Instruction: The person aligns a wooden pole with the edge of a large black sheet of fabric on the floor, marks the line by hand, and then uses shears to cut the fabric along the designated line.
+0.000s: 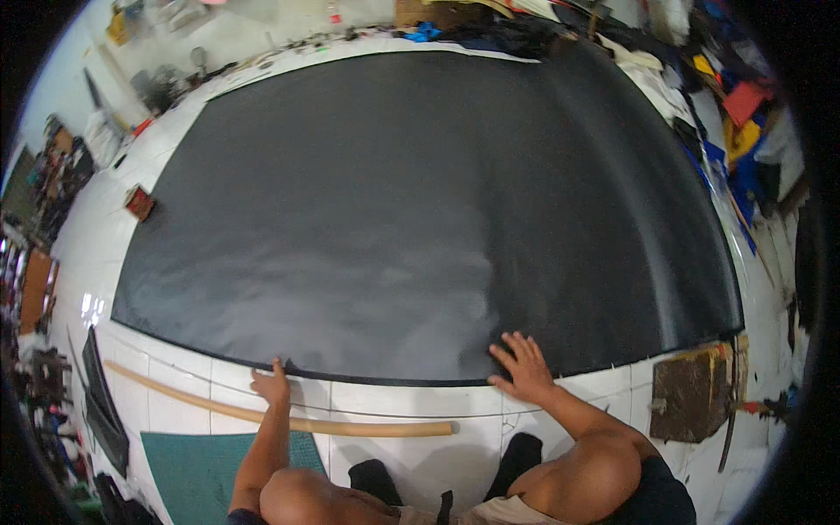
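Note:
A large black sheet (420, 201) lies spread flat over the white tiled floor (525, 429). My left hand (272, 385) rests at the sheet's near edge, fingers curled onto the rim. My right hand (523, 367) lies flat with fingers spread on the near edge, further right. Both hands press on the sheet and hold nothing. My bare knees show at the bottom of the view.
A long wooden stick (289, 422) lies on the tiles just before the sheet's edge. A green cutting mat (197, 468) sits at lower left. A brown wooden block (691, 395) sits at right, a small red box (139, 202) at left. Fabric scraps pile along the right and far edges.

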`<control>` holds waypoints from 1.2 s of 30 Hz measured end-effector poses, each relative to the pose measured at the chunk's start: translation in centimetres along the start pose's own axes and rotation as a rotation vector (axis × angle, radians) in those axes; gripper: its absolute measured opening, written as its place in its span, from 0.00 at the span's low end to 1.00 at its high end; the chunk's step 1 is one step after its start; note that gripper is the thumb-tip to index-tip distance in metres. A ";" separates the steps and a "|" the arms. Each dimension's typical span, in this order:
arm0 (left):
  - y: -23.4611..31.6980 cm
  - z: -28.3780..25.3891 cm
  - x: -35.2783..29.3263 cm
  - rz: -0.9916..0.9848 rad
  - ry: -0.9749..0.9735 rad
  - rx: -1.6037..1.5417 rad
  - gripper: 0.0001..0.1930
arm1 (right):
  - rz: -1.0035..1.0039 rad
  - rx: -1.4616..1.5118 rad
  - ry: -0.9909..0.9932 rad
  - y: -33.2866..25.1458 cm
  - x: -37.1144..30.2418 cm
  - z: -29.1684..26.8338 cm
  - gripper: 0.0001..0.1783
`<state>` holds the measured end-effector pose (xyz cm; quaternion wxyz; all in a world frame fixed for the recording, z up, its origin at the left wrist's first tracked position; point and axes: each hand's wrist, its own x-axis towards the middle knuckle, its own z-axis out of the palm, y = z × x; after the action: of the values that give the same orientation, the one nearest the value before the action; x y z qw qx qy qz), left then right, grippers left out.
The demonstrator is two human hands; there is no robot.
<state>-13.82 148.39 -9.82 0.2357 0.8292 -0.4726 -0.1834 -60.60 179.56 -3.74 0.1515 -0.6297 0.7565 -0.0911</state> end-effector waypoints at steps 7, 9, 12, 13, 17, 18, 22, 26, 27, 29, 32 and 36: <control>0.6 2.5 0.2 -0.089 -0.312 -0.315 0.32 | -0.037 -0.038 -0.202 -0.6 -0.4 1.0 0.39; 2.2 3.3 -0.9 -0.261 -0.372 -0.445 0.32 | -0.015 -0.052 -0.203 -0.5 -0.7 0.5 0.38; 1.4 3.6 1.4 -0.412 -0.246 -0.746 0.31 | -0.040 0.045 -0.196 -2.2 0.1 0.3 0.35; 3.1 4.0 0.4 -0.510 -0.328 -0.755 0.41 | -0.024 0.053 -0.190 -1.2 -0.1 0.1 0.36; 3.6 3.1 0.3 -0.584 -0.262 -0.780 0.36 | -0.003 0.132 -0.181 -1.4 -0.2 0.6 0.34; 3.5 2.7 0.6 -0.594 -0.308 -0.837 0.35 | -0.023 0.130 -0.170 -1.2 -0.1 0.8 0.34; 3.0 1.1 1.2 -0.656 -0.390 -0.948 0.16 | -0.030 0.143 -0.169 -1.1 0.0 0.8 0.33; 3.5 1.4 0.5 -0.650 -0.427 -0.952 0.09 | -0.027 0.132 -0.177 -0.8 0.1 0.3 0.32; 3.0 1.5 0.5 -0.625 -0.447 -0.956 0.09 | -0.029 0.129 -0.185 -1.0 0.2 0.3 0.32; 2.2 2.2 0.7 -0.519 -0.357 -0.974 0.08 | -0.015 0.123 -0.206 -1.9 0.4 0.1 0.31; 1.6 3.0 1.1 -0.535 -0.350 -1.098 0.09 | 0.010 0.107 -0.219 -3.1 0.5 -0.1 0.30; 1.1 4.5 1.2 -0.672 -0.587 -1.338 0.12 | -0.003 0.094 -0.173 -1.9 0.1 0.1 0.30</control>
<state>-16.39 145.90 -13.01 0.4808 0.5281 -0.0306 -0.6993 -58.84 179.11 -3.25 0.2453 -0.6284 0.7347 -0.0720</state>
